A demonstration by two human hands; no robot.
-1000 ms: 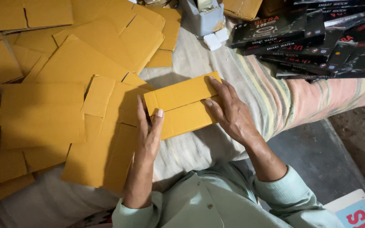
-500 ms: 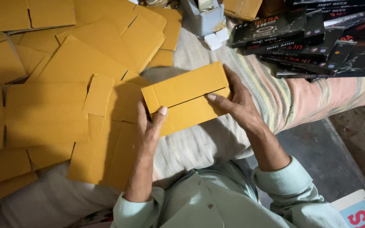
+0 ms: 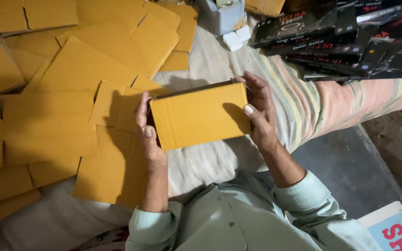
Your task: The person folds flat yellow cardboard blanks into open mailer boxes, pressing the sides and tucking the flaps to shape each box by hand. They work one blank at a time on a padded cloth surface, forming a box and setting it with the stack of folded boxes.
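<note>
A yellow-brown corrugated cardboard box (image 3: 201,115) sits between the two hands, raised above the cloth-covered surface (image 3: 210,158) and near the person's chest; it is a shallow rectangular carton, its broad ribbed face turned up toward the camera, its far long edge showing a dark thin opening, its near corners crisp and square; the left hand (image 3: 147,135) clasps the left short end, thumb laid flat on the front face and the other fingers wrapped behind, out of sight; the right hand (image 3: 259,111) grips the right short end, thumb pressed on the face near the edge, the fingers curled over the far corner and held close together; to the left lie many flat cardboard blanks (image 3: 70,93) of the same colour, overlapping in a loose spread; at the upper right a stack of black printed boxes (image 3: 345,37) rests on a striped cloth (image 3: 312,102); pale green sleeves (image 3: 303,200) cover both forearms.
</note>
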